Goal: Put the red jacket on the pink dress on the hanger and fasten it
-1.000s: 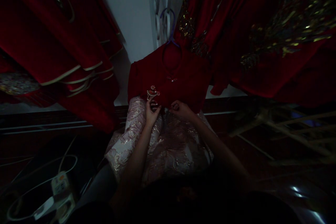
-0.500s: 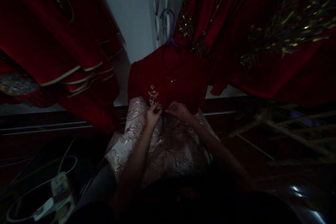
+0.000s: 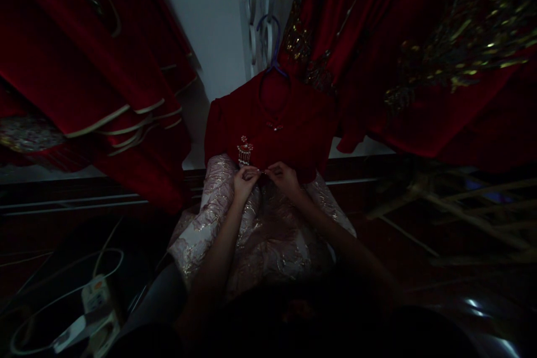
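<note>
A red short-sleeved top [image 3: 289, 114] hangs from a purple hanger [image 3: 276, 47], with pink and gold brocade cloth [image 3: 210, 190] below it. At the top's lower edge, the thumb and fingers of my left hand [image 3: 245, 180] are pinched together. My right hand [image 3: 286, 177] is pinched too, its fingertips meeting those of the left. Whatever lies between the fingertips is too small and dark to make out. Just above my left fingers is a beaded tassel brooch [image 3: 244, 151] on the top. A small ornament [image 3: 274, 127] sits below the neckline.
Red garments with pale edging [image 3: 104, 78] hang at left, and a red gold-sequinned garment [image 3: 461, 56] at right. A power strip [image 3: 98, 299] with a white cable lies at lower left. A wooden rack [image 3: 457, 207] stands at right.
My right hand has moved slightly left and its fingertips have come together with the left hand's. The top and brocade have hardly moved.
</note>
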{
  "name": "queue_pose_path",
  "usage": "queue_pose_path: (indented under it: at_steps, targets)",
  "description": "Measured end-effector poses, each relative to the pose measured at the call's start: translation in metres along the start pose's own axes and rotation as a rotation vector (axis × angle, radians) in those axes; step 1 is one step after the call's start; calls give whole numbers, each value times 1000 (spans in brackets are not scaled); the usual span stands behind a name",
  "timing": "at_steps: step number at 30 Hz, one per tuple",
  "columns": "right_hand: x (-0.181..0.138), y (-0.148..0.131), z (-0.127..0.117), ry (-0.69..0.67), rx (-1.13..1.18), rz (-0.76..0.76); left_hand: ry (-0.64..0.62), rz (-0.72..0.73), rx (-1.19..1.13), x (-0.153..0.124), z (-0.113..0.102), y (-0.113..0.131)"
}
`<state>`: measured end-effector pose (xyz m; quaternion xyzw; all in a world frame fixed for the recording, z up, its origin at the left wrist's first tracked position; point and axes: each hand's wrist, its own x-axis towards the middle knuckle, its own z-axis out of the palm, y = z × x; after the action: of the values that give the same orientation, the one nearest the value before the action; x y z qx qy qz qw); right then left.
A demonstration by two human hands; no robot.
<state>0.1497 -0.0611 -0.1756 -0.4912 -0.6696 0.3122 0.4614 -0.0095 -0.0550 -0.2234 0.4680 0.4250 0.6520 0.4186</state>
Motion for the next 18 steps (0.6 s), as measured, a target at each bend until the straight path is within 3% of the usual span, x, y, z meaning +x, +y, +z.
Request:
queue_pose_path:
  at_steps: [18]
  targets:
    - [4, 12, 7, -38, 205, 30, 31, -63, -82, -1, 3, 2]
